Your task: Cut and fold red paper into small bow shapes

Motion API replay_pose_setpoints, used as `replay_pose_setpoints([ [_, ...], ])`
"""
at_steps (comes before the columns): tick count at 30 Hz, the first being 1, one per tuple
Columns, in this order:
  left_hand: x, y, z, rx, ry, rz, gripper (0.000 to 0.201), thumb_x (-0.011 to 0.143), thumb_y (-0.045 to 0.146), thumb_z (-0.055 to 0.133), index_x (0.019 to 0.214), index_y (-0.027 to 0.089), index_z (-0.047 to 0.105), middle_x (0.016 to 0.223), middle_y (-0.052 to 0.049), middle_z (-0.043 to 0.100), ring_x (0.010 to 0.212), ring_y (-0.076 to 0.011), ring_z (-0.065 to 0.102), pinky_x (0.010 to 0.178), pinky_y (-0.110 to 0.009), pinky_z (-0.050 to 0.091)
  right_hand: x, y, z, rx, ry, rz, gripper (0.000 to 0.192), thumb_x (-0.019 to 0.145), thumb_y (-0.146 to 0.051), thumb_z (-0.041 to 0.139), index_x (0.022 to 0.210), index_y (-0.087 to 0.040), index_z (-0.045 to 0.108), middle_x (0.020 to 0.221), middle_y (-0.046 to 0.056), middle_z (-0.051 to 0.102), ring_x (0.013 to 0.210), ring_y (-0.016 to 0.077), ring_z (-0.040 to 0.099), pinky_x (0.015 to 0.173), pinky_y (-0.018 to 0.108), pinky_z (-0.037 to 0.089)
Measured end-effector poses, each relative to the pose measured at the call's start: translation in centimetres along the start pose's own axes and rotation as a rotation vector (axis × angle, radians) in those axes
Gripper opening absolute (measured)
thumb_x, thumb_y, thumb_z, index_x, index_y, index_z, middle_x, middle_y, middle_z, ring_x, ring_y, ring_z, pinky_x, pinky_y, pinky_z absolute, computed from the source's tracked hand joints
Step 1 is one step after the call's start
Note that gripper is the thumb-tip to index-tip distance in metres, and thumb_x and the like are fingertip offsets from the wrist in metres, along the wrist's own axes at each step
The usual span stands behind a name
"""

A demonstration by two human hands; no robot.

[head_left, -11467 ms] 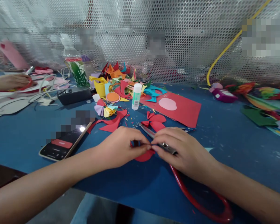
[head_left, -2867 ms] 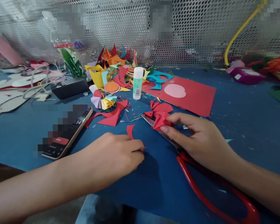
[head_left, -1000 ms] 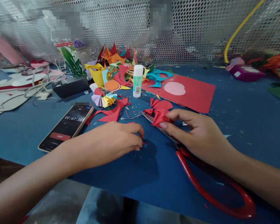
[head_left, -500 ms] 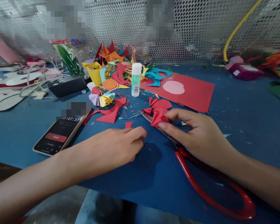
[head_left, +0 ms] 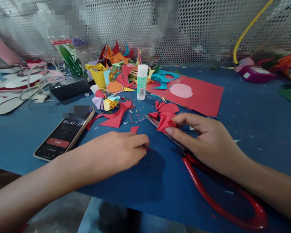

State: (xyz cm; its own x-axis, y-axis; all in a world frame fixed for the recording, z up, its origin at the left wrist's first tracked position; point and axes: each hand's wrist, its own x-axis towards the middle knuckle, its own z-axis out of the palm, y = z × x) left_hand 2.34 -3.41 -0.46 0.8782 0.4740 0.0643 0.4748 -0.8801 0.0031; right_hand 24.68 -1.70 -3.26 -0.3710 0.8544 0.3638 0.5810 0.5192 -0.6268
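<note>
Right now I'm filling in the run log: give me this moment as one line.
left hand: curled over small red scrap | right hand: pinching folded red paper piece | scissors: lying on blue table under right hand

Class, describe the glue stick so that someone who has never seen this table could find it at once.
Start at the blue table and find the heap of coloured paper scraps at its far middle. The glue stick stands upright at the heap's front edge, left of the red card. It alone is a white-capped tube with a green label.
</note>
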Motion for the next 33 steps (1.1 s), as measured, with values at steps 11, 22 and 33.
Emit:
replay_pose_setpoints([
  [11, 1.01, 0.98, 0.12, 0.124, -0.137, -0.017, 0.019, 0.09, 0.016, 0.042, 0.087, 0.014, 0.06, 0.094, -0.002, 0.056, 0.066, -0.0103, 0.055, 0.052, -0.024, 0.043, 0.01, 0.01, -0.07, -0.01, -0.012, 0.024, 0.007, 0.083, -0.025, 0.055, 0.077, -0.022, 0.058, 0.067, -0.003, 0.06, 0.059, 0.0121, 0.053, 0.055, 0.024, 0.041],
  [22, 0.7, 0.55, 0.24, 0.104, -0.121, -0.003, 0.019, 0.091, 0.015, 0.04, 0.092, 0.012, 0.058, 0.099, -0.004, 0.055, 0.07, -0.0114, 0.056, 0.056, -0.024, 0.043, -0.06, 0.12, -0.06, -0.003, -0.014, 0.007, 0.007, 0.083, -0.024, 0.055, 0.077, -0.022, 0.058, 0.071, -0.003, 0.061, 0.061, 0.0111, 0.054, 0.057, 0.022, 0.041],
  [33, 0.5, 0.36, -0.57, -0.043, -0.087, -0.034, 0.016, 0.088, 0.017, 0.04, 0.086, 0.016, 0.055, 0.099, -0.004, 0.056, 0.072, -0.0116, 0.057, 0.061, -0.023, 0.044, 0.01, -0.09, -0.08, -0.004, -0.009, 0.024, 0.009, 0.083, -0.026, 0.055, 0.076, -0.022, 0.058, 0.069, -0.002, 0.061, 0.06, 0.0126, 0.054, 0.056, 0.024, 0.042],
])
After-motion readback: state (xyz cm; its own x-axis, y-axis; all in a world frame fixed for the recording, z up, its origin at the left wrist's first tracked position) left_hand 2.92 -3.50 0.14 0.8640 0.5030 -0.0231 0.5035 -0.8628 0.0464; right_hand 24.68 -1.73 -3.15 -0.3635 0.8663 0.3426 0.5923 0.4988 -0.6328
